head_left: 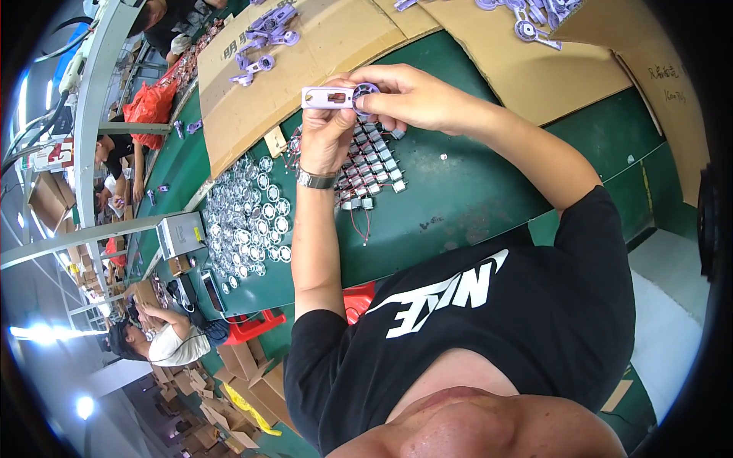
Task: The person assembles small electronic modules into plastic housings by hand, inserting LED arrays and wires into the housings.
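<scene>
One purple-and-white housing (349,98) is held up over the far side of the green bench (458,179), between two hands: the left hand (328,136) grips its flat, slotted body, thumb on the near side, and the right hand (401,95) closes around its round end. Handling, judged: light, stiff, probably smooth plastic and a little slippery; the thin round end looks the more fragile, so best hold is by the flat body's edges. Counts: housing in hand, 1; clusters of similar purple parts on cardboard, 2, one far left (263,38) and one far right (534,17), pieces overlapping, not countable; small wired motors (374,164) just nearer than the hands, dozens, no exact tally; clear round discs (256,221) to the left, dozens, overlapping; phone (212,291) at near left, 1
</scene>
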The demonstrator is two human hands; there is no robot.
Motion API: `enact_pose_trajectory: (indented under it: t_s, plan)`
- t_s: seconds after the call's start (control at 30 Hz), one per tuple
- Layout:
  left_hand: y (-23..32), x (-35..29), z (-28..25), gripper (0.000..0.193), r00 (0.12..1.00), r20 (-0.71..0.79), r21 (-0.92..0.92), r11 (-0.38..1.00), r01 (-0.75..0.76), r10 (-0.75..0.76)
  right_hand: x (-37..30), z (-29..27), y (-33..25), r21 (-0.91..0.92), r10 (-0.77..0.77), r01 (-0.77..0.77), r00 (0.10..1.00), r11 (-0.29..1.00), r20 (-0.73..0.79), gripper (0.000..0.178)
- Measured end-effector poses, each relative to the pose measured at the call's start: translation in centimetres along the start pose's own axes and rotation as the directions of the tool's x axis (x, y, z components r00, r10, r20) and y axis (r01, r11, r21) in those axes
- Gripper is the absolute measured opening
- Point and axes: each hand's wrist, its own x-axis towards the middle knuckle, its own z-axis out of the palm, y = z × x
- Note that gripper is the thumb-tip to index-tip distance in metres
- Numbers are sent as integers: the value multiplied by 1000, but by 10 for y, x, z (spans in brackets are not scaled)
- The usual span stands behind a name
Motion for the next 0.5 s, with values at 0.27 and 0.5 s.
enact_pose_trajectory:
  t_s: [0.27,0.5]
  plan:
    - [4,0,-1,38,1000,7,30,999,-13,13,0,3,-3,262,104,-98,995,960,-8,38]
    - [0,9,-8,37,984,-154,-51,994,-96,87,10,-3,11,43,47,-42,991,998,-128,45]
